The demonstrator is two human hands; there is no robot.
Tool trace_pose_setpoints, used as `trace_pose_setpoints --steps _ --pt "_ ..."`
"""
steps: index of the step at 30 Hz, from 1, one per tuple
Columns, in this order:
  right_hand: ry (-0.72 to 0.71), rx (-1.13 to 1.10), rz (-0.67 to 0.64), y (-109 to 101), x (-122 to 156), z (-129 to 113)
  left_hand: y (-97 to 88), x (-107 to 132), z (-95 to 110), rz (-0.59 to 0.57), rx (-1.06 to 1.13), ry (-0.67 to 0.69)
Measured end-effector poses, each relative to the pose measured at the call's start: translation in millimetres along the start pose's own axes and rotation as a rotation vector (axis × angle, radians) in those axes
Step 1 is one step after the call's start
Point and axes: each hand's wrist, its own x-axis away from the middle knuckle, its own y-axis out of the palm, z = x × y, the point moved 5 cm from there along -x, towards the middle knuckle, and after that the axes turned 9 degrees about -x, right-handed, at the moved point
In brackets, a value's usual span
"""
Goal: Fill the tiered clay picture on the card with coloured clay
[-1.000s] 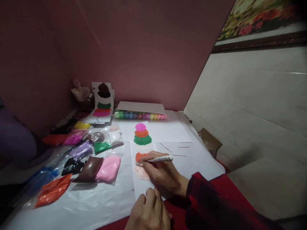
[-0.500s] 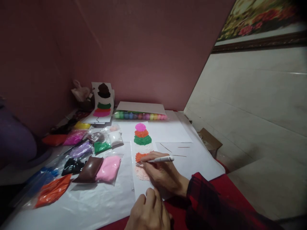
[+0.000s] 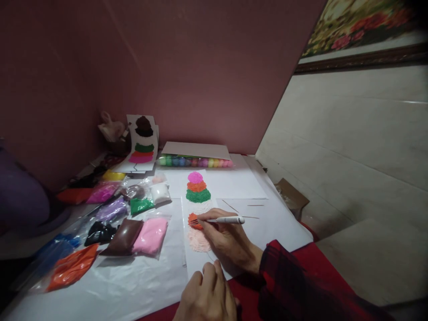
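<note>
My right hand (image 3: 230, 240) grips a fork (image 3: 227, 220) by its pale patterned handle. Its tines touch the orange clay layer (image 3: 194, 220) on a white paper strip (image 3: 195, 265). Above the orange lie white, green, orange and magenta textured layers, and a pale peach clay patch (image 3: 199, 240) is below it. Part of the orange and white clay is hidden behind my right fingers. My left hand (image 3: 207, 294) rests at the strip's near end, its fingers curled and close together; what lies under them is hidden.
Several bags of coloured clay, among them a pink one (image 3: 151, 235) and a brown one (image 3: 122, 237), lie at left. Behind are a propped card with coloured layers (image 3: 143, 154) and a pack of coloured balls (image 3: 195, 161). Thin sticks (image 3: 256, 205) lie at right.
The fork has shifted slightly up the strip, from the lower edge of the orange layer onto its middle. My right hand has turned a little; my left hand has stayed in place.
</note>
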Motion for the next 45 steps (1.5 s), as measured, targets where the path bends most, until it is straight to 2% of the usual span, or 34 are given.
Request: trace_pose_setpoints --steps 10,16,20,24,32,38,45 --pt "-0.045 0.002 -0.070 4.2 -0.7 4.2 -4.5 -4.4 -1.1 0.019 0.015 -0.025" --pt "-0.021 0.052 0.010 0.5 -0.5 4.0 -2.1 -2.1 0.1 0.002 0.007 -0.015" --pt "-0.032 -0.016 -0.047 3.8 -0.3 1.2 -4.7 -5.8 -2.2 0.022 0.015 -0.039" --pt "-0.015 0.024 -0.109 6.0 0.5 2.4 -9.2 -11.9 -6.1 0.055 0.040 -0.077" --pt "-0.024 0.010 -0.072 3.3 -1.3 -0.5 -5.1 -3.6 -1.6 0.023 0.024 -0.043" --pt "-0.037 0.066 -0.129 5.2 -0.1 1.4 -2.6 -3.1 -0.9 -0.015 0.039 -0.041" --pt "-0.006 0.059 -0.021 -1.0 -2.6 -2.1 -2.5 -1.4 0.4 -0.023 -0.009 -0.008"
